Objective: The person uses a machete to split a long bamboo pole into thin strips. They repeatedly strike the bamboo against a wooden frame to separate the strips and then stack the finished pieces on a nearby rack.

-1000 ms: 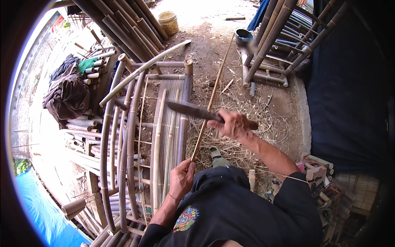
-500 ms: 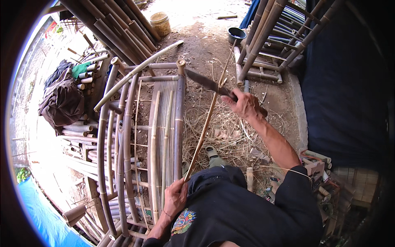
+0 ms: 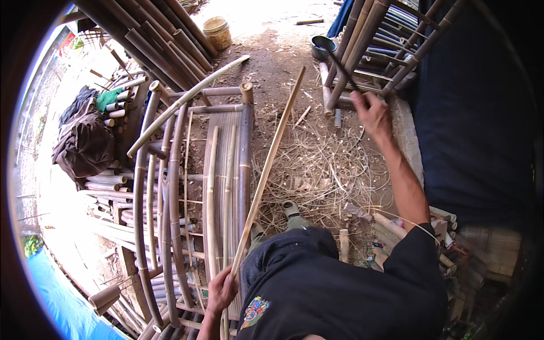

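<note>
My left hand (image 3: 222, 290) is closed round the lower end of a long split bamboo strip (image 3: 273, 153). From there the strip slants up and to the right, its far tip free above the ground. Up at the right, my right hand (image 3: 374, 116) grips the handle of a long-bladed knife (image 3: 343, 72). Its dark blade points up and left toward a dark bowl, apart from the strip, and looks nearly edge-on.
A bamboo bench frame (image 3: 246, 141) stands at my left, with a loose curved pole (image 3: 187, 102) across it. Thin bamboo shavings (image 3: 323, 164) litter the ground ahead. A bamboo rack (image 3: 362, 51), dark bowl (image 3: 322, 45) and bucket (image 3: 217, 34) stand farther off.
My right hand has swung the knife off the strip, up and to the right. My left hand has drawn lower and left with the strip, whose pale face now shows.
</note>
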A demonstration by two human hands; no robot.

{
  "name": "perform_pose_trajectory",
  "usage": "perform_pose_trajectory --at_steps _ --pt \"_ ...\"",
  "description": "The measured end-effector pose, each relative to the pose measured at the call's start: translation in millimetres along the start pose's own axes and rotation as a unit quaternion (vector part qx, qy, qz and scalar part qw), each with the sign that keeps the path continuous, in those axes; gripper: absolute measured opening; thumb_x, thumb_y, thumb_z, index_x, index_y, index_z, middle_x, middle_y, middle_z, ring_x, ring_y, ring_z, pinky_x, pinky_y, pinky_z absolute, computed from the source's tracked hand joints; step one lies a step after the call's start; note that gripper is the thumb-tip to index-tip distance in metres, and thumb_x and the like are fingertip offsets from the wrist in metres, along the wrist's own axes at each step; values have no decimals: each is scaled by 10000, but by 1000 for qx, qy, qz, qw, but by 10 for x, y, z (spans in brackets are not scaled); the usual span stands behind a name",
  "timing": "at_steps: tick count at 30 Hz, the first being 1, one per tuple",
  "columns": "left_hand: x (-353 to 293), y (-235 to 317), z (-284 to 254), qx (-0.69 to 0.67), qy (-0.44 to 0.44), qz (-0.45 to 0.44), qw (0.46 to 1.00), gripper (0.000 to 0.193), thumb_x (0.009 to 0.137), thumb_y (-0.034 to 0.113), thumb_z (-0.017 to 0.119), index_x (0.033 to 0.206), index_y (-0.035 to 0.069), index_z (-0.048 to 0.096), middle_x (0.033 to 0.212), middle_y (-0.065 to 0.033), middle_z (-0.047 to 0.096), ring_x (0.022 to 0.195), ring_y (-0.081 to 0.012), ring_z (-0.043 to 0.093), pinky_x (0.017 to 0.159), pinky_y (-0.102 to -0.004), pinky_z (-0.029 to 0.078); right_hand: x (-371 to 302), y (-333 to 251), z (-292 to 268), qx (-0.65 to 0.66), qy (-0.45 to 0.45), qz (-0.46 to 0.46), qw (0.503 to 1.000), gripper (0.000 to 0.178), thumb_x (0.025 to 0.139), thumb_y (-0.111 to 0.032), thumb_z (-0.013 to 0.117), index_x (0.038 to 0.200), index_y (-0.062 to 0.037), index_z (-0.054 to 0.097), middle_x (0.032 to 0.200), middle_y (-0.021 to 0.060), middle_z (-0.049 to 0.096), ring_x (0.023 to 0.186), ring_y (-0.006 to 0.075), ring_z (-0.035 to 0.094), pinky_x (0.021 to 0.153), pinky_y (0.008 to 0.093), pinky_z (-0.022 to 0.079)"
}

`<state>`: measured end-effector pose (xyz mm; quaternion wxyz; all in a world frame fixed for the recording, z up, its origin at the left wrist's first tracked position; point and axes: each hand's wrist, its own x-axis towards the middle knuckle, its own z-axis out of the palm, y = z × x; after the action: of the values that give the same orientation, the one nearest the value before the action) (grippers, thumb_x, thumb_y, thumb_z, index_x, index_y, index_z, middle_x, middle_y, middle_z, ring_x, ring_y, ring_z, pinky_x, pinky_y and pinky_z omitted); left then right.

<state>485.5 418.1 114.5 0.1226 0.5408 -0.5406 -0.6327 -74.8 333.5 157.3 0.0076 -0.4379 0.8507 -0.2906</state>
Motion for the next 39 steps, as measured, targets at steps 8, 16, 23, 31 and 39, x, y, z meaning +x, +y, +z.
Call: perform_pose_trajectory --at_steps 8,16,23,31,39 --pt "842 1035 576 -261 -143 16 955 367 1029 252 489 1277 -5 571 556 65 377 446 -22 329 406 -197 220 -1165 -949 787 42 -5 -317 947 667 875 -752 408 748 -105 513 555 58 544 479 198 611 433 385 532" --pt "426 711 495 -161 -140 48 976 378 1024 266 496 1253 -23 581 551 72 403 453 -20 354 432 -198 240 -581 -423 526 26 -53 -116 992 711 864 -800 314 756 -125 512 507 -38 402 371 89 399 313 313 383" --pt "-56 191 76 -176 -187 21 966 378 1022 216 489 1227 -92 570 558 58 414 450 -26 355 428 -201 239 -24 101 17 -14 21 -77 997 774 832 -837 329 799 -120 619 529 28 545 481 186 585 426 366 448" --pt "-411 -345 -531 -174 -112 -76 975 386 985 307 556 977 -67 650 530 26 450 420 -51 376 393 -231 261 750 1005 97 191 78 238 949 666 851 -708 536 577 -103 492 467 1 465 372 141 485 364 323 373" --pt "91 -552 -1009 -66 177 -57 980 367 1000 328 542 913 2 688 625 63 490 494 -22 369 439 -200 279 -1097 636 2851 -134 -326 167 921 674 796 -157 632 1351 -10 278 1024 284 654 971 460 641 849 511 501"
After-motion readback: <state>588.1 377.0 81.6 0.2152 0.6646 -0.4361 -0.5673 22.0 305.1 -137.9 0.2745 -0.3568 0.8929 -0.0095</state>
